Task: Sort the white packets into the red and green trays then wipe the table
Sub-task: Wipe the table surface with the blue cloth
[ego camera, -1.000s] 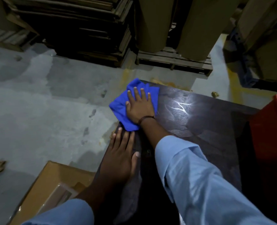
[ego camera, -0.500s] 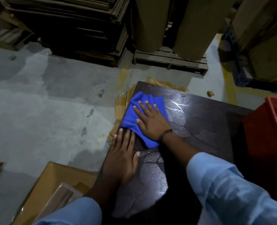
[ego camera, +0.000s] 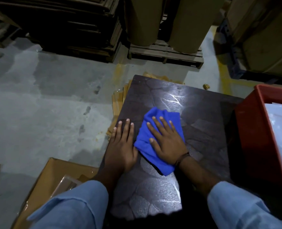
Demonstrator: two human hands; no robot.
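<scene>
**Head camera: right palm flat on the cloth**

Right hand [ego camera: 167, 141] is down on the blue cloth [ego camera: 153, 157], fingers [ego camera: 165, 125] straight and spread, pressing it onto the dark table [ego camera: 203, 129]. Nothing curled, nothing pinched. The cloth bunches out past the fingertips and trails back beneath the wrist. Just beside the right thumb, the left hand [ego camera: 122, 146] lies flat on the bare tabletop, fingers straight and close together, its thumb side right up against the cloth's edge. Off beyond the right hand's little finger, well apart, there's the red tray [ego camera: 252, 138] at the table's side, with white packets [ego camera: 279, 129] lying inside. Out past the left hand's little finger, down on the floor, sits an open cardboard box [ego camera: 54, 176].
</scene>
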